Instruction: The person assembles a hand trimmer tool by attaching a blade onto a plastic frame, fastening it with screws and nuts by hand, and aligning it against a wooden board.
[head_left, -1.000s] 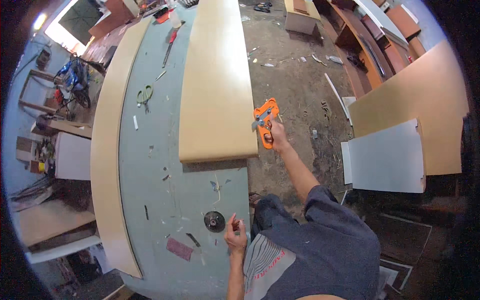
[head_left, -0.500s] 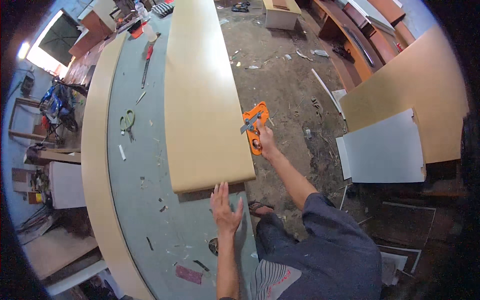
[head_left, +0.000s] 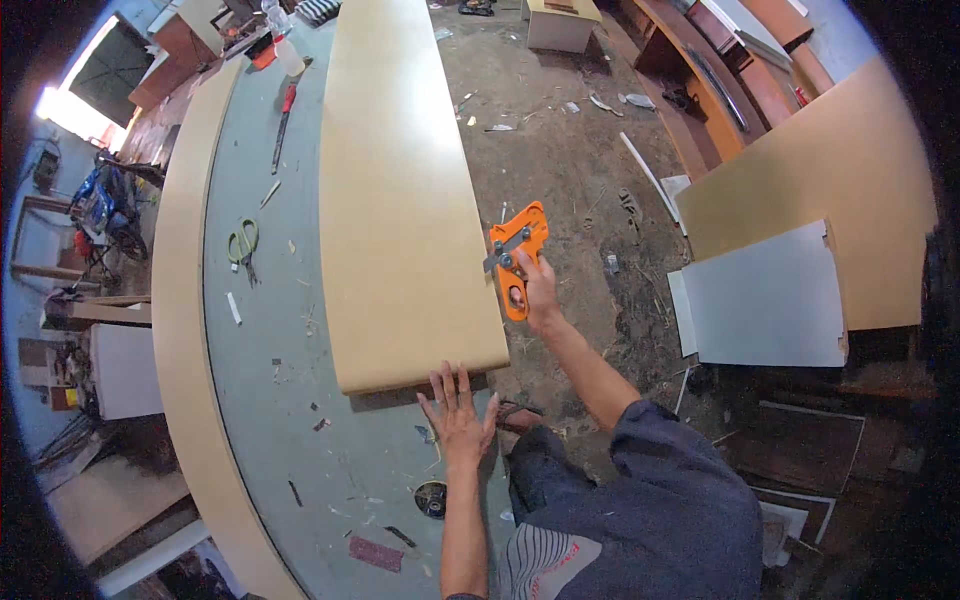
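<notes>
A long cream board [head_left: 405, 200] lies lengthwise on the grey-green worktable, its near end rounded. My right hand [head_left: 541, 290] is closed round an orange hand-held edge trimmer [head_left: 538, 225] with a metal blade plate and dark knobs. The trimmer sits at the board's right long edge, and its plate meets that edge near the close end. My left hand [head_left: 464, 425] is open with fingers spread, the fingertips against the board's near end. Just below that hand a round black disc [head_left: 431, 499] lies on the table, partly hidden by my forearm.
Green-handled scissors [head_left: 243, 246], a red-handled blade tool [head_left: 283, 125] and scraps lie left of the board. Another long cream strip [head_left: 180, 300] runs along the table's left side. On the right stand a white panel [head_left: 770, 300] and a large tan sheet [head_left: 820, 190]. Debris litters the floor.
My right hand and the trimmer have shifted slightly nearer along the edge, and the trimmer leans more to the right. My left hand has slid right, its fingers wider apart. The view has shifted slightly.
</notes>
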